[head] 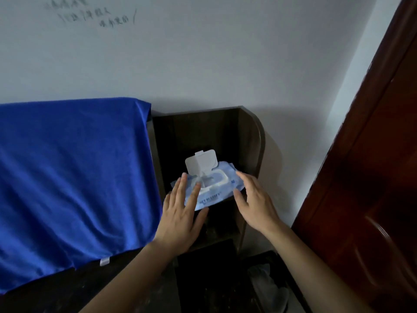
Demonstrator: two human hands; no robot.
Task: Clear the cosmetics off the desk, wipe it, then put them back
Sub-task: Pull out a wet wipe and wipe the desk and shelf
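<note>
Left hand (180, 213) lies flat with straight fingers over the left end of a blue wet-wipe pack (216, 195). Right hand (255, 199) is open and loosely spread at the pack's right end, holding nothing — whether it touches is unclear. The pack's white lid (200, 163) stands flipped up. It sits on a dark wooden shelf (250, 141) against a pale wall (203, 53). A blue cloth (67, 177) drapes to the left — a reddish-brown door (372, 154) stands at right.
</note>
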